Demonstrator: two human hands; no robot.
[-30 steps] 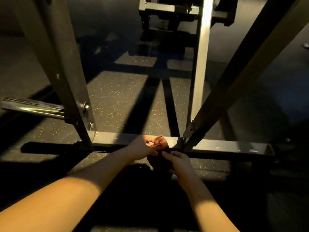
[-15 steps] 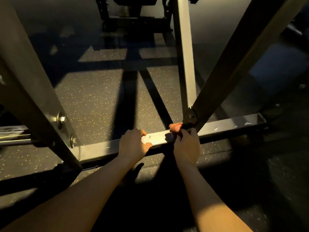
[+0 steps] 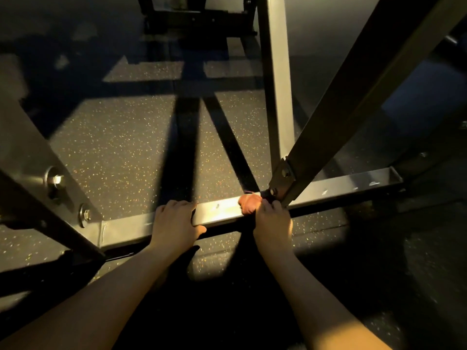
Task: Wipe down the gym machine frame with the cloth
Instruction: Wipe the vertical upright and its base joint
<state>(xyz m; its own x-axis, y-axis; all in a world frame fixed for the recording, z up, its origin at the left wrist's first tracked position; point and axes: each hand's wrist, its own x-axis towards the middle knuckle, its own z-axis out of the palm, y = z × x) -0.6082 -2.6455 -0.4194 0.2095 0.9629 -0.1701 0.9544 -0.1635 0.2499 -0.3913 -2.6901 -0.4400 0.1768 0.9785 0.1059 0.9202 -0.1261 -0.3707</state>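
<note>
The right hand [image 3: 273,221] is gripping a reddish-orange cloth [image 3: 249,204], its fingers curling over the bunched fabric and pressing it down onto the top face of the base bar [image 3: 219,210], the low horizontal tube of the gym machine frame [image 3: 353,102]. The cloth is lying on the bar just beside the bolted bracket [image 3: 284,173], where a diagonal brace [image 3: 328,137] is meeting the bar. A lump of the fabric is sticking out to the left of the knuckles, while the rest is hiding under the hand. The left hand [image 3: 174,223] is holding the same bar further to the left, apart from the cloth. Its fingers are wrapping over the top and far edge, and its thumb is stretching out to the right along the near face. A brightly lit stretch of bare metal is showing between the two hands. An upright post [image 3: 278,97] is rising just behind the bracket. On the left, a wide slanted beam [image 3: 25,147] is coming down to the bar's left end, with two bolts [image 3: 56,178] showing on its face. A speckled rubber floor [image 3: 121,147] is lying beneath the frame, with long dark shadows crossing it. Another machine [image 3: 197,21] is standing in the dim background at the top of the view, too dark to make out in detail.
</note>
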